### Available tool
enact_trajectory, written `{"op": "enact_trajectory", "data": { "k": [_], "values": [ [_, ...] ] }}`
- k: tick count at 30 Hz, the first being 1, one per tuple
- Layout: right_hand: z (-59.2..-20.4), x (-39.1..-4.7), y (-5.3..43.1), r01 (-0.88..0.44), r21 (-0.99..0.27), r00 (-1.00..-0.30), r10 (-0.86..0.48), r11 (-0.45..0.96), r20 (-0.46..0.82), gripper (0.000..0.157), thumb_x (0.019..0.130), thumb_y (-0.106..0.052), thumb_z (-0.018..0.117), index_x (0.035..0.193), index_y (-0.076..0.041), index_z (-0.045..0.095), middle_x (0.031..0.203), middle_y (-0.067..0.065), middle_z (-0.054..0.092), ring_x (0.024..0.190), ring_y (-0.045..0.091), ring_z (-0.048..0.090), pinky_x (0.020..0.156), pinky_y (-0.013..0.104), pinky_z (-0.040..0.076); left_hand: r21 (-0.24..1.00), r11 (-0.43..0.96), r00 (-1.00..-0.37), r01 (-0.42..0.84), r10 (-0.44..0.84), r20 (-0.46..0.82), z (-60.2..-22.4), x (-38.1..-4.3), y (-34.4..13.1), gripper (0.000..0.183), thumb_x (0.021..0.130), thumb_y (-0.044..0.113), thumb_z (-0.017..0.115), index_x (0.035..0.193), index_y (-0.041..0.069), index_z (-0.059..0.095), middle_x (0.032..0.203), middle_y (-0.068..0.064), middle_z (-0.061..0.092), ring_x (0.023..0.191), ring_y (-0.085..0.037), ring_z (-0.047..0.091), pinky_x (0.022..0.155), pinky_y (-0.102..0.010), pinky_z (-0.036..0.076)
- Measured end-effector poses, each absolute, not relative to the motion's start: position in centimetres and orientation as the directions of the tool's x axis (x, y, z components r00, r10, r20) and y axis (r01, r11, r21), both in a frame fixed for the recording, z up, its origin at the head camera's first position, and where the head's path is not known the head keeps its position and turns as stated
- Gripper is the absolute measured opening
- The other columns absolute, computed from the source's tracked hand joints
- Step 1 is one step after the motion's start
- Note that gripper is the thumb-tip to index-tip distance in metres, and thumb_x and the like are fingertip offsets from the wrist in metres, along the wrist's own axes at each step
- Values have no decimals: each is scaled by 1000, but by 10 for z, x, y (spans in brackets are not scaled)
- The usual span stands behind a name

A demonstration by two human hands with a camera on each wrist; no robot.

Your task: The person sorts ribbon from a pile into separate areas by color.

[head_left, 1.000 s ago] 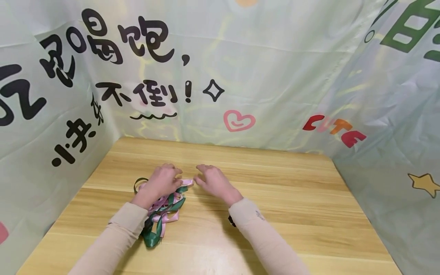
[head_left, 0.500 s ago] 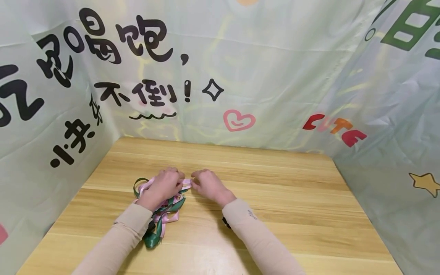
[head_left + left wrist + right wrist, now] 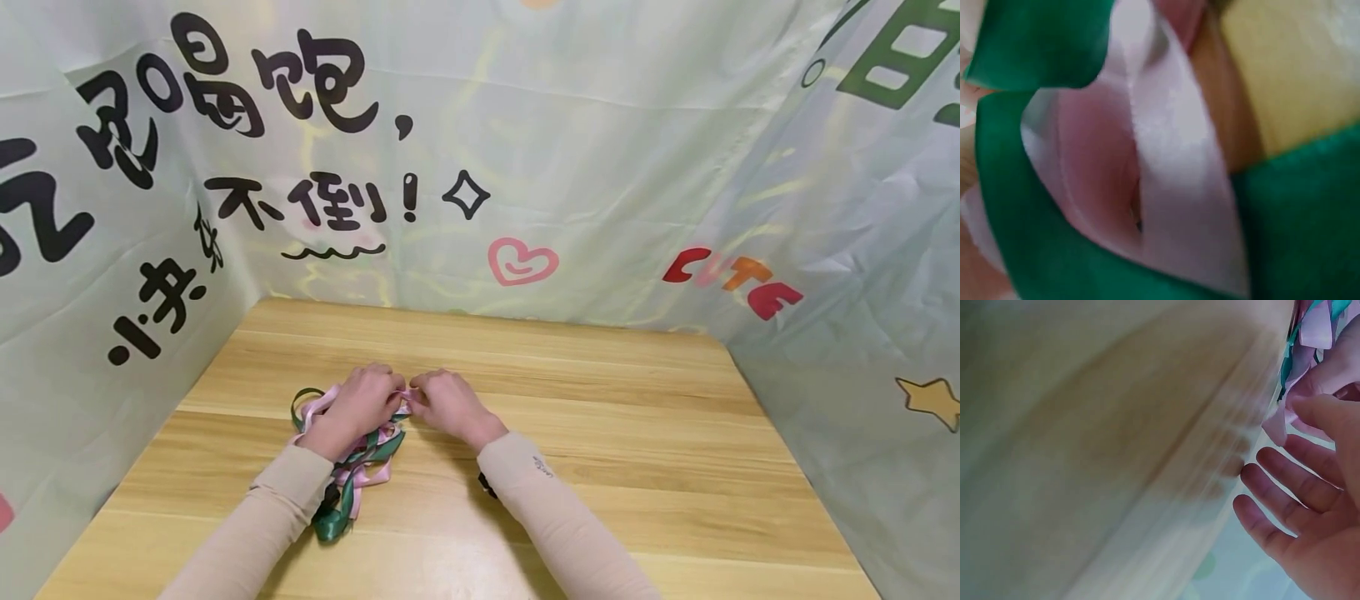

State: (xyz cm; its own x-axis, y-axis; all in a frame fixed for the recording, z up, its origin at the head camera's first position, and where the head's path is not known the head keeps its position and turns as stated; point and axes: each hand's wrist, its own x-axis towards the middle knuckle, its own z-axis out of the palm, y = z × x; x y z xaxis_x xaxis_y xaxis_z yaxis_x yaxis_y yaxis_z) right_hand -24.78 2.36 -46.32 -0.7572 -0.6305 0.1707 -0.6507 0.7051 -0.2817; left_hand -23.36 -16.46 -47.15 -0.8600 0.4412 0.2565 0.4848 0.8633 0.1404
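Note:
A tangled heap of pink ribbon (image 3: 372, 476) and green ribbon (image 3: 332, 525) lies on the wooden table, left of centre. My left hand (image 3: 363, 407) reaches over the heap, its fingers bent down and pinching the pink ribbon near its far end. Close beside it, my right hand (image 3: 452, 408) holds the tip of that pink ribbon between thumb and index finger. In the right wrist view the ribbon end (image 3: 1275, 427) pokes out by the thumb, while the other fingers (image 3: 1266, 487) are spread. Loops of green ribbon (image 3: 1041, 44) and pink ribbon fill the left wrist view, hiding the left fingertips.
The wooden table (image 3: 600, 450) extends right of the hands. Printed cloth (image 3: 600, 167) hangs along its back and both sides. A dark wrist strap (image 3: 487, 486) shows under the right sleeve.
My right hand has moved left onto the pink ribbon's end and now pinches it, close to the left hand. The left hand has shifted slightly right. The heap has stayed in place.

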Motion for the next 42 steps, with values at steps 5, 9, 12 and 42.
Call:
{"op": "enact_trajectory", "data": {
  "k": [5,9,12,42],
  "values": [
    [-464,-250,21,-633,-288,-772,-615,718,164,20,105,-26,65,90,-13,70,75,-3,63,73,13,54,70,27,45,229,834,-850,501,424,312,-472,-235,-167,6,92,12,78,94,10,73,84,-2,65,80,-22,59,80,-49,52],
    [-465,-251,20,-616,-308,-785,-599,725,161,15,104,-20,66,99,-10,76,85,0,71,78,12,59,75,26,50,324,812,-868,485,402,293,-470,-236,-170,9,92,16,78,93,14,70,79,1,62,74,-16,52,75,-43,45],
    [-465,-252,19,-606,-329,-792,-589,724,162,12,103,-16,67,100,-9,76,87,1,72,76,12,58,73,25,49,376,803,-885,463,390,255,-468,-236,-171,11,93,22,77,97,16,68,76,5,61,69,-11,51,74,-40,42],
    [-449,-255,44,-391,-457,-920,-329,799,213,5,95,-12,69,96,-7,70,72,0,65,57,10,47,55,24,36,247,887,-887,391,291,359,-454,-233,-184,18,102,27,69,95,12,74,89,-4,73,93,-31,69,94,-61,44]
  ]
}}
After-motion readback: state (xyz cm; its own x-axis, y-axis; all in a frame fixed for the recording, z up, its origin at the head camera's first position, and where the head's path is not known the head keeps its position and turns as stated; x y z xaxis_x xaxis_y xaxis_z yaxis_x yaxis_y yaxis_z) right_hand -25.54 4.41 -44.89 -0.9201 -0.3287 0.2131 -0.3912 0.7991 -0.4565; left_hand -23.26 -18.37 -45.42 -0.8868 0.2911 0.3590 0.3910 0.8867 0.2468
